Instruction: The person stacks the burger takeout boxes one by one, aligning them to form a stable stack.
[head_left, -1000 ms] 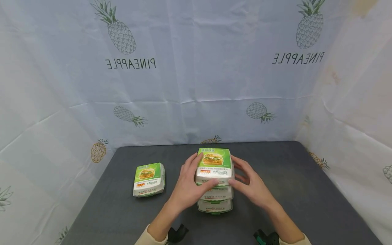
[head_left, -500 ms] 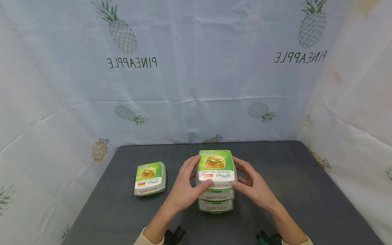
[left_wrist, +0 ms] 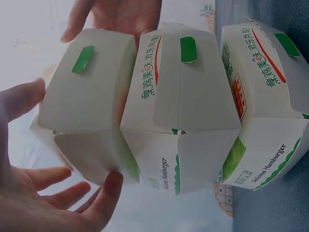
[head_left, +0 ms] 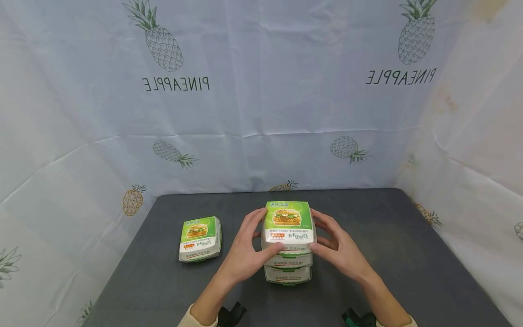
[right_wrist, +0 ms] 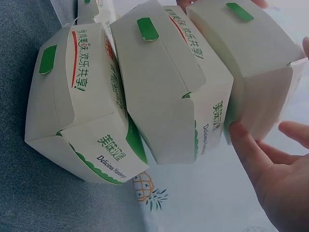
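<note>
Head view: the top box (head_left: 288, 225) is between the two hands, the left hand (head_left: 245, 256) and the right hand (head_left: 345, 254) each gripping a side wall, thumbs toward the front; under the hands stand the middle box (head_left: 290, 261) and bottom box (head_left: 288, 274), stacked, while a fourth box (head_left: 199, 238) lies well apart on the left hand's outer side; whether the top box bears fully on the one beneath, I cannot tell. It looks like folded card, so probably light, slightly slippery, stiff along its creases but easily dented on flat panels; the side walls near the lower edges, under the fingertips, seem the best hold, pressed gently and evenly.
</note>
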Motion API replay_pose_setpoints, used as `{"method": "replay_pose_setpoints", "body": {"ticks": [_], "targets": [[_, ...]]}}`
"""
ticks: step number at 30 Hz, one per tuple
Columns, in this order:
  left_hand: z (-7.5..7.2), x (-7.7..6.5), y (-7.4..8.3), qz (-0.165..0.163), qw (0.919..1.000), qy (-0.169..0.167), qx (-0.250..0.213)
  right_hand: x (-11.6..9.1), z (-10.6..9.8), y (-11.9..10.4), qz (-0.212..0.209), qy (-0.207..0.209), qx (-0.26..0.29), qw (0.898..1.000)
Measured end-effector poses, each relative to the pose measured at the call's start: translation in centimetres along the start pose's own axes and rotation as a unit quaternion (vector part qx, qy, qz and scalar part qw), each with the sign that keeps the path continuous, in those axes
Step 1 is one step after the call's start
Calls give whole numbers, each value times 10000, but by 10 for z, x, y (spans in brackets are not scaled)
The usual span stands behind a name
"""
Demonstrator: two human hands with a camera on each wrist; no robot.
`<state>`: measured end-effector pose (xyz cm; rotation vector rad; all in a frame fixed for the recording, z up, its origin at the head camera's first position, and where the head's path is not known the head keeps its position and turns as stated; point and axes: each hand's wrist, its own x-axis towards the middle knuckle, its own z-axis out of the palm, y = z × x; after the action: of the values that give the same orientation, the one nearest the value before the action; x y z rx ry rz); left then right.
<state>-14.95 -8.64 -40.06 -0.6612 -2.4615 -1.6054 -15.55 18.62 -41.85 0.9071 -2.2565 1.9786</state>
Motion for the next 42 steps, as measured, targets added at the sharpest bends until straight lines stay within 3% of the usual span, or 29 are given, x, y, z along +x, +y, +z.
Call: {"method": "replay_pose_setpoints", "body": {"ticks": [35,42], "targets": [[-1,-4,-2,47,9998,94,-166,2,-2,2,42,50,-208,9998],[-5,-6,-2,-76,9996,57,-265,2,-3,2,68,100,-373,9992]]}}
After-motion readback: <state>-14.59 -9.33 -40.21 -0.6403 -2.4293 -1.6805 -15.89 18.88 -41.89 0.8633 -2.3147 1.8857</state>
